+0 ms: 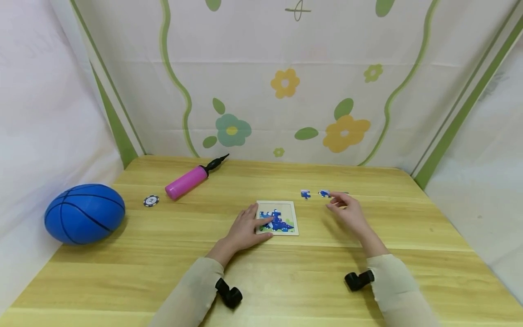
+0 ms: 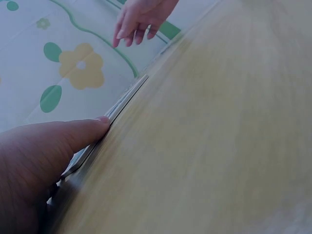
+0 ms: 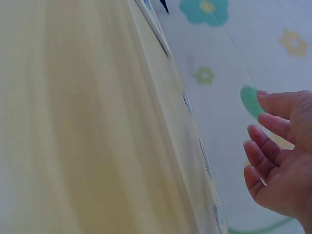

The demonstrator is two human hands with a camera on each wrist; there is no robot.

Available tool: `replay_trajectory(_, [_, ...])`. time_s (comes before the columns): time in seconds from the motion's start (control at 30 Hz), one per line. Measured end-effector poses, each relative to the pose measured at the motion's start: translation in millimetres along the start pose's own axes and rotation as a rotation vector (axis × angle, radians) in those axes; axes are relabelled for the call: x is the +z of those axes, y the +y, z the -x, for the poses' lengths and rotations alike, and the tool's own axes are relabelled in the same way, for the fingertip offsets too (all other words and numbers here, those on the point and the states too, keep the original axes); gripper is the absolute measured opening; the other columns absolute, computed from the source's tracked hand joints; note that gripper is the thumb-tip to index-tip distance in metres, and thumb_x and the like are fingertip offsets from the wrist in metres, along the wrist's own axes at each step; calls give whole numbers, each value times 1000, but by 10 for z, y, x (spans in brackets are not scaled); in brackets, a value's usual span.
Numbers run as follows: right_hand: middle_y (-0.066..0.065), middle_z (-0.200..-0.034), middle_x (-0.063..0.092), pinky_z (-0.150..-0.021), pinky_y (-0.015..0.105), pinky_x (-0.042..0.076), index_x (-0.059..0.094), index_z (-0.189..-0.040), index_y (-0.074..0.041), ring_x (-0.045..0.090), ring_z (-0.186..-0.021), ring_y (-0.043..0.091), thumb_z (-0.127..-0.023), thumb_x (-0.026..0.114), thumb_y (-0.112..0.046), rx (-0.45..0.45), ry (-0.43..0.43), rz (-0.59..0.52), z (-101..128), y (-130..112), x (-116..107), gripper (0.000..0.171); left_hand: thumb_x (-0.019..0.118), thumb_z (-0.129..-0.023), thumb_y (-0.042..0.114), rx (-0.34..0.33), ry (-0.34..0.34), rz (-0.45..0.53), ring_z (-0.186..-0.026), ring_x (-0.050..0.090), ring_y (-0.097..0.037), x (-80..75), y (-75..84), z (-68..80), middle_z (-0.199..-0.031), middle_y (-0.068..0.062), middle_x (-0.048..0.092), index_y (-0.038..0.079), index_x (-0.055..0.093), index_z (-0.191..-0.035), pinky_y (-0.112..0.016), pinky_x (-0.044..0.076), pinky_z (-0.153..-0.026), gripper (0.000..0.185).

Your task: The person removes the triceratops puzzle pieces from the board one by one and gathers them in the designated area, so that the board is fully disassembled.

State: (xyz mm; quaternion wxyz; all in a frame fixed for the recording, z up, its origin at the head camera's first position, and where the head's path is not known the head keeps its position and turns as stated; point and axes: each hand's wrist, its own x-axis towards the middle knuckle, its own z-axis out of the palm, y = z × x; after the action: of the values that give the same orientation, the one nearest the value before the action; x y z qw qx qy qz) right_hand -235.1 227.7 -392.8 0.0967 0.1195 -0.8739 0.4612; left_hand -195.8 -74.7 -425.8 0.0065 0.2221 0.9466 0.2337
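A person's left hand [image 1: 245, 229] rests flat on a small wooden-framed blue dinosaur jigsaw tray [image 1: 277, 217] mid-table, steadying it, while the right hand [image 1: 347, 211], fingers loose and empty, reaches toward two loose blue puzzle pieces [image 1: 314, 194] just beyond; picking one up looks next.

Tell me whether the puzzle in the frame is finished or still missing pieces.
Still missing pieces. The puzzle frame shows bare pale areas, and two loose blue pieces lie on the table near the right hand.
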Motion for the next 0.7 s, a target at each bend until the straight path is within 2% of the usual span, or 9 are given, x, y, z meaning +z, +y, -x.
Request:
replay_trajectory(0.3, [8,-83,56,-65,25,43,57,-106,4,51,-76,19,-78,63,-7,-95,-91,-115,-29,-363,617,30,50,-80,51,-3,-1,1,-128,6,-29,-10,5,4,-140,-18,12,28,46,-126,-44,5,-100,51])
replay_trajectory(0.4, [7,-84,56,-67,27,44,56,-108,2,51,-78,19,-79,63,-10,-84,-151,-129,-14,-403,785,32,50,-80,51,-5,2,-4,-128,6,-29,-14,6,4,-140,-18,12,28,46,-126,-44,6,-100,51])
replay_trajectory(0.53, [6,-90,55,-72,32,43,56,-110,0,50,-83,19,-79,63,-15,-60,-216,-96,24,-383,934,35,49,-80,52,0,7,-2,-128,7,-30,-11,3,5,-140,-19,13,27,47,-126,-45,6,-100,52])
replay_trajectory(0.7, [5,-95,55,-77,38,40,59,-107,-1,50,-87,20,-77,65,-15,-75,-219,-10,60,-352,1007,33,49,-81,51,21,6,1,-127,7,-30,-9,-4,8,-139,-20,12,26,46,-126,-46,7,-100,52])
